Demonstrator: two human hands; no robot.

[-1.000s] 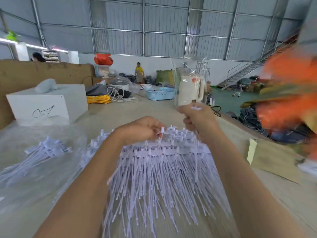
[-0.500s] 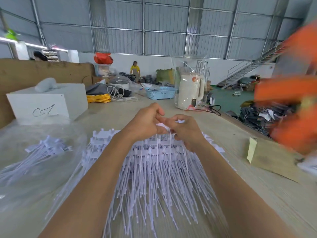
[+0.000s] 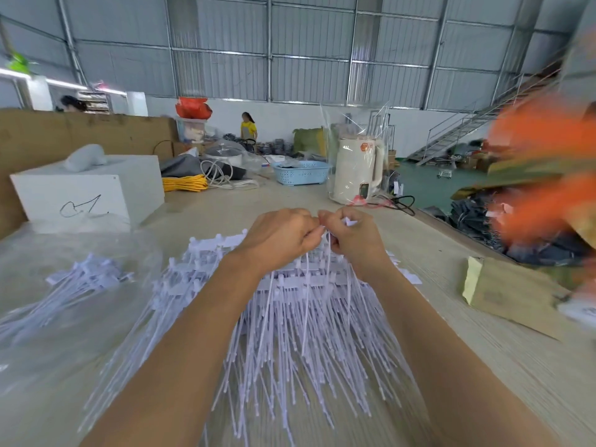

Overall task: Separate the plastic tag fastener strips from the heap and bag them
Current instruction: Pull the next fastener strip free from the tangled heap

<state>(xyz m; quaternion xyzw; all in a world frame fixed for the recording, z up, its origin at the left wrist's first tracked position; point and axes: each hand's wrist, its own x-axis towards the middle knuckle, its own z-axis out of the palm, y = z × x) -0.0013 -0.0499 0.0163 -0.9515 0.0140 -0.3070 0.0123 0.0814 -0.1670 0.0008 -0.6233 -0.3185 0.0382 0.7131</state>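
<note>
A large heap of white plastic tag fastener strips lies fanned out on the wooden table in front of me. My left hand and my right hand meet at the heap's far end. Both have curled fingers and pinch the head end of a fastener strip, whose thin tails hang down between them. To the left lies a clear plastic bag with a smaller bundle of strips inside.
A white box stands at the back left. A cream kettle in clear wrap and a blue basket stand behind the heap. A cardboard piece lies at the right. Blurred orange objects fill the right edge.
My right hand has come down from above the heap and closed in on the left hand. Both hands now hold the same strip end at the heap's far side.
</note>
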